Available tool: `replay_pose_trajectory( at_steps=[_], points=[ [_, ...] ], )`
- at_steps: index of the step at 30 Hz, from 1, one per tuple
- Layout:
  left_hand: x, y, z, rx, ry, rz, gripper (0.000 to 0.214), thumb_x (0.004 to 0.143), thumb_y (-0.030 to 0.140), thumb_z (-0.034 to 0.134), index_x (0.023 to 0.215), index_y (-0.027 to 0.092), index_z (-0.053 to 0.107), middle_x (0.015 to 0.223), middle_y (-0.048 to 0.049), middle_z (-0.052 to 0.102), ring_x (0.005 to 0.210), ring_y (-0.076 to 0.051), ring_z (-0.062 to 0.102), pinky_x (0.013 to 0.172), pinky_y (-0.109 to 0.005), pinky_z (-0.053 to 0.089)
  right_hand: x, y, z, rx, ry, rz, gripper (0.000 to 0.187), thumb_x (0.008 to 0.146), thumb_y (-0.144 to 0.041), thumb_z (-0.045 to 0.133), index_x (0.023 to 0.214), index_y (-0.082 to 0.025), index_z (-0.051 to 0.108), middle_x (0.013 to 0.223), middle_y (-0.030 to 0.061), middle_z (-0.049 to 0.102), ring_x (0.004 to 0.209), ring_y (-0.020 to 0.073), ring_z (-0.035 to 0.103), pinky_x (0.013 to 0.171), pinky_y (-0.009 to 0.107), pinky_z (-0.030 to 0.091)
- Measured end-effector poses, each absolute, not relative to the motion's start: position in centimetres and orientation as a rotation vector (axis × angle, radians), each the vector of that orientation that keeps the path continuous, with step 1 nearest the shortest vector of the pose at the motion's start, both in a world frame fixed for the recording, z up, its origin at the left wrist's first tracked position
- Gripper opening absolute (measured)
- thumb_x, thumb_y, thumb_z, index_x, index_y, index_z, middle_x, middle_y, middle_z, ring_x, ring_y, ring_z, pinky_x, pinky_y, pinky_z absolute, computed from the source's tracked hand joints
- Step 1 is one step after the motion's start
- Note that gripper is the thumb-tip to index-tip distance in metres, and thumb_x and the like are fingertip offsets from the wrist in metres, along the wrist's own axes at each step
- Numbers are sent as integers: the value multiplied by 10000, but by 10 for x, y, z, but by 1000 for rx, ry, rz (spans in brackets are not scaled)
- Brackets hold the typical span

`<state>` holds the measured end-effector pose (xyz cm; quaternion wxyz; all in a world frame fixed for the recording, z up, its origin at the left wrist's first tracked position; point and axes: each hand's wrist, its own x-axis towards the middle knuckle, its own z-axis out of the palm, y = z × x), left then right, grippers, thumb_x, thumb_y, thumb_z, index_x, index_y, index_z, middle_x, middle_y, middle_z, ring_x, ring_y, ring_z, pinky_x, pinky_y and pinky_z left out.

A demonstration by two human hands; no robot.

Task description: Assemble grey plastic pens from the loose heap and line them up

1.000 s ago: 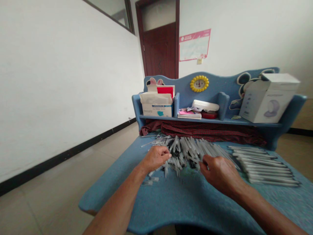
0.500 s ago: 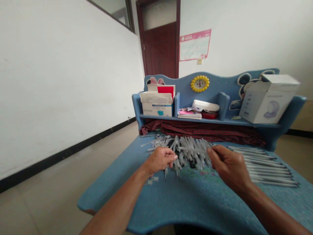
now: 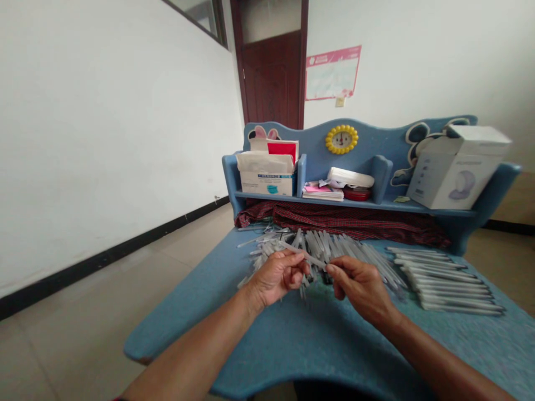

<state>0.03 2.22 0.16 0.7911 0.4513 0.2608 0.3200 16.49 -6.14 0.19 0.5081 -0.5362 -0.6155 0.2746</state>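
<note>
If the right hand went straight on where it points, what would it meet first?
Past the slim, translucent plastic tube it pinches, the right hand would probably meet the left hand first, though depth is unclear.

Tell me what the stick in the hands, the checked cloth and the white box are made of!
Stick: probably smooth plastic, from its cloudy look. Checked cloth: woven fabric, matte, judging by soft folds. White box: likely smooth cardboard: flat, sharp-edged sides.

I look in on what appears a home: cartoon-trimmed blue bench [image 3: 317,345], flower-shaped clock [image 3: 341,140], panelled door [image 3: 272,81].
</note>
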Motion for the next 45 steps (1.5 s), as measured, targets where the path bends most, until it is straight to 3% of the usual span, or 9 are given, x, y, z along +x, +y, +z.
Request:
replay_pose_trajectory(
  at_steps=[26,36,45],
  points=[
    [-3,27,0,1016,605,892,151,682,222,645,738,119,549,646,-42,650,388,-54,486,371,-163,315,173,-58,-16,-1308,-1590,758,292,834,-415,432,805,-162,575,472,-55,443,435,96,434,439,204,347],
    [-10,32,7,926,591,1042,119,658,190,616,734,123,552,642,-21,635,417,-69,511,375,-171,332,169,-59,-23,-1539,-1983,346,243,847,-302,403,818,-192,618,603,-9,602,553,125,556,538,211,359],
    [-10,30,8,936,599,1059,103,659,175,592,742,125,559,594,4,610,393,-59,490,377,-168,336,153,-57,-23,-1830,-2132,-33,238,866,-290,401,955,-221,611,685,44,683,665,183,643,571,236,349]
  ],
)
